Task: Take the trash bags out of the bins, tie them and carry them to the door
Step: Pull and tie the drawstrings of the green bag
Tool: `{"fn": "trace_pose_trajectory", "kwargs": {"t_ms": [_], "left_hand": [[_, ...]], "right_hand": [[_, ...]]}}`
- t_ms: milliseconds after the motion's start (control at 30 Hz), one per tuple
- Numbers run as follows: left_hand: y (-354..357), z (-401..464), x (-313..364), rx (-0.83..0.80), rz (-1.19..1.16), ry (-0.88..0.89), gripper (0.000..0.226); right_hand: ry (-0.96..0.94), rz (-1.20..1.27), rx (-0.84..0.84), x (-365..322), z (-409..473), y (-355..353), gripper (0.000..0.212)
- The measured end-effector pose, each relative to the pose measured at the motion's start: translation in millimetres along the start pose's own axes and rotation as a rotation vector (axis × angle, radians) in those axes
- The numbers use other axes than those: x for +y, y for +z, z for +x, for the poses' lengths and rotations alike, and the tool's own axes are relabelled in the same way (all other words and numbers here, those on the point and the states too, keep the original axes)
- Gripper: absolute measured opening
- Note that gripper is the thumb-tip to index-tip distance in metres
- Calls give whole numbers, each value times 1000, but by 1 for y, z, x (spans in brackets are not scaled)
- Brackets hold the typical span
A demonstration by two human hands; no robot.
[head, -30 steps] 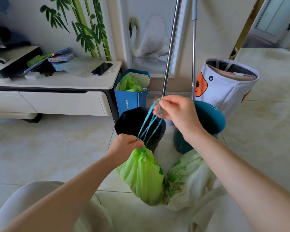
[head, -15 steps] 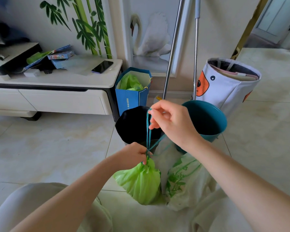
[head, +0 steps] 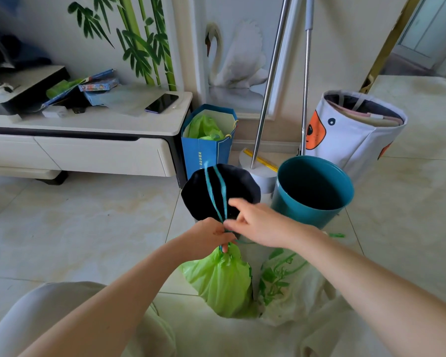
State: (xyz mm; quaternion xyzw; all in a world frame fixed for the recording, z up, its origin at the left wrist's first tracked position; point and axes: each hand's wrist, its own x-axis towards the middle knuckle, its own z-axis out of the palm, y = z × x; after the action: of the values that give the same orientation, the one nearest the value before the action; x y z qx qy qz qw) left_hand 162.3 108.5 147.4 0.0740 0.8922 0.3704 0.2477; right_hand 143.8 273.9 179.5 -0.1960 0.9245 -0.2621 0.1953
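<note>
— Gripping the neck of the green bag (head: 220, 279), is that what the left hand (head: 211, 234) is doing?

— Yes, its fingers are curling tight around the gathered top, knuckles facing up, with the forearm reaching in from the lower left.

— And the right hand (head: 258, 225)?

— It is meeting the left one from the right side, thumb and forefinger pinching the teal drawstring (head: 216, 194) just above the neck (the other fingers are spreading loosely). The string's loop is standing up in front of the black bin (head: 242, 184).

— Where is the bag sitting?

— It is hanging below the left fist, its bottom seeming to rest on pale cloth in the person's lap, just in front of the black bin and the teal bin (head: 312, 189). A white bag with a green leaf print (head: 286, 282) is lying right beside it, touching it.

— Anything behind?

— A blue paper bag (head: 206, 150) holding more green plastic is standing against the white cabinet (head: 88, 140).
</note>
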Motion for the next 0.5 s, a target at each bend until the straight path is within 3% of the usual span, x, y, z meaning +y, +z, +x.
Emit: {"fn": "trace_pose_trajectory", "kwargs": {"t_ms": [67,200,333,500], "left_hand": [[-4,-2,-3,-3,-30,11,43],[-11,-5,-7,13,-157,14,38],[-20,-11,-19,31,-367,-24,25],[-20,-15,-27,37,-386,-14,20]], "right_hand": [[2,-59,-74,3,-3,6,63],[-44,11,-42,4,-5,4,28],[-78,126,29,8,-6,-6,22],[91,215,-316,16,-15,-8,23]]}}
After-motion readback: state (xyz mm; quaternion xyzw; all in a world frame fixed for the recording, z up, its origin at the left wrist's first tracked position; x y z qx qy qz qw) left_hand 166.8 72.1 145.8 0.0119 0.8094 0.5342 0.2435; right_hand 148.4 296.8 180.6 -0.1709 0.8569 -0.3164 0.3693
